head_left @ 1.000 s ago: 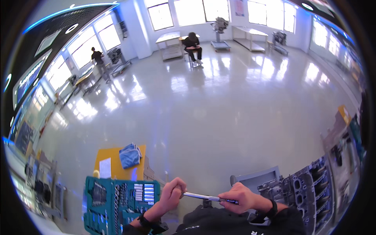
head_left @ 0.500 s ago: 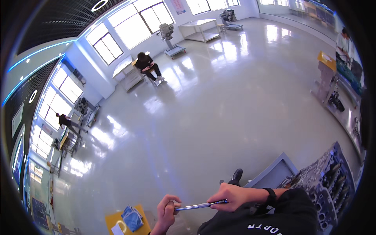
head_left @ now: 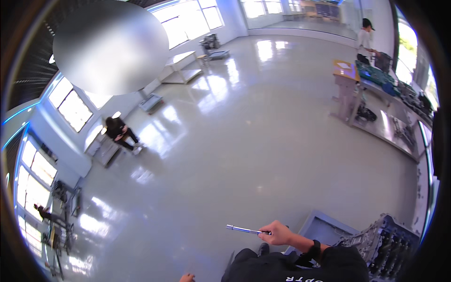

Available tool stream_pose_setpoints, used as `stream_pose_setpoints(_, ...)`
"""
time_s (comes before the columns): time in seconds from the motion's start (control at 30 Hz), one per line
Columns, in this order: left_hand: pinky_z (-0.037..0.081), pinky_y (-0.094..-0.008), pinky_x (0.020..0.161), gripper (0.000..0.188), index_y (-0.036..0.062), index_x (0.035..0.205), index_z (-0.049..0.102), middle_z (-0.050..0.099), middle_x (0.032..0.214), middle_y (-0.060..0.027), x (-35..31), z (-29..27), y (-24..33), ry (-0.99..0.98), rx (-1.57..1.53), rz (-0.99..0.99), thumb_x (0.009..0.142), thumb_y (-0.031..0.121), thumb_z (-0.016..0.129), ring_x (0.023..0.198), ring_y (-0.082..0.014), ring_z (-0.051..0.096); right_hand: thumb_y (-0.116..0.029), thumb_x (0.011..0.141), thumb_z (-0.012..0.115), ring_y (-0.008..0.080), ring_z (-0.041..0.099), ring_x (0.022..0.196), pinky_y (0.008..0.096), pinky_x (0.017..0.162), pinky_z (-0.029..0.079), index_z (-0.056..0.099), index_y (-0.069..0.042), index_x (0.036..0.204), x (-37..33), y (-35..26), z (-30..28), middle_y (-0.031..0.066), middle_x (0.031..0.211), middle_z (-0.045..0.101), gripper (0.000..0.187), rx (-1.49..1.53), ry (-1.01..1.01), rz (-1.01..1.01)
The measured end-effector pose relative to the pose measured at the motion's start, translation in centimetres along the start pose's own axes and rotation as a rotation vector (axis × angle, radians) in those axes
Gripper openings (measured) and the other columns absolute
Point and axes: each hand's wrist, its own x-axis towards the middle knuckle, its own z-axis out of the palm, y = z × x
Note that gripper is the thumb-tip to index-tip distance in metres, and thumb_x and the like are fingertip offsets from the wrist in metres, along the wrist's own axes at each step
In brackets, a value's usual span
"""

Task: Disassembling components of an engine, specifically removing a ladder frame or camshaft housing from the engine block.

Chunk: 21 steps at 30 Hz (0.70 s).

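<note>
A slim, straight, silver metal rod-shaped tool [head_left: 244, 230] lies in my right hand [head_left: 278, 233], held out in front of my body over the floor. The fingers of this hand are wrapped around its dark end; the bright shaft points to my left, its free end slightly raised and touching nothing visible. My left hand [head_left: 187, 278] shows only in part at the lower edge, well apart from the tool; whether its fingers are spread or pressed together I cannot tell.

Step in hand, as I judge it: holding the tool one-handed, not applied to any part. The next move seems to call for a firm hold on the dark end and control of the free tip, so that it knocks against nothing nearby.

Around the right forearm is a black band [head_left: 314, 247]. Below the tool, a black shoe [head_left: 264, 249] rests on the glossy grey floor [head_left: 225, 155]. To my right lie a shallow grey metal tray [head_left: 319, 230] and, partly over it, a silver-grey cast-metal engine block [head_left: 387, 246] with a row of dark openings; the tool is apart from both.

Farther out at right, a long grey metal counter [head_left: 386, 127] carries a teal-green case [head_left: 371, 74]; a person in a white top [head_left: 364, 43] stands behind. At far left, a person in black clothing [head_left: 120, 131] sits near the windows.
</note>
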Motion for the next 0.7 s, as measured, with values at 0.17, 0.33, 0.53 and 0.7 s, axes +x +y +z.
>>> stream_pose_setpoints(0.17,0.045,-0.0304,0.070,0.029,0.0114,0.088,0.060,0.057,0.078,-0.0041,7.4,-0.3,-0.6,-0.032,0.743,0.421,0.089,0.040,0.054,0.071,-0.0127,0.050,-0.018,0.083,0.063,0.0232,0.054,0.050,0.0332,0.051,0.043,0.069,-0.002,0.091,0.6,5.6,-7.5,0.0141,0.061,0.060,0.019,-0.141,0.333,0.095)
stream_pose_setpoints(0.33,0.044,-0.0332,0.080,0.031,0.0119,0.093,0.060,0.058,0.082,-0.0060,20.3,5.2,16.9,-0.282,0.357,-0.037,0.089,0.043,0.054,0.080,-0.0128,0.051,-0.017,0.083,0.063,0.0240,0.053,0.051,0.0340,0.051,0.042,0.067,0.000,0.088,1.8,7.7,-14.4,0.0144,0.062,0.059,0.018,-0.149,0.560,0.242)
stream_pose_setpoints(0.53,0.044,-0.0345,0.078,0.032,0.0087,0.097,0.059,0.059,0.081,-0.0090,33.8,18.6,43.8,-0.380,0.492,0.179,0.089,0.039,0.052,0.079,-0.0148,0.053,-0.017,0.082,0.060,0.0271,0.052,0.051,0.0369,0.051,0.041,0.066,-0.001,0.085,5.0,6.6,-23.9,0.0156,0.062,0.057,0.017,-0.280,0.742,0.264)
stream_pose_setpoints(0.7,0.046,-0.0298,0.046,0.024,-0.0022,0.099,0.059,0.061,0.068,-0.0139,36.0,39.8,64.8,-0.443,0.712,0.569,0.085,0.015,0.048,0.053,-0.0200,0.059,-0.019,0.081,0.058,0.0324,0.049,0.051,0.0397,0.050,0.038,0.061,-0.001,0.074,2.5,5.2,-27.4,0.0173,0.059,0.054,0.019,-0.297,1.055,0.458)
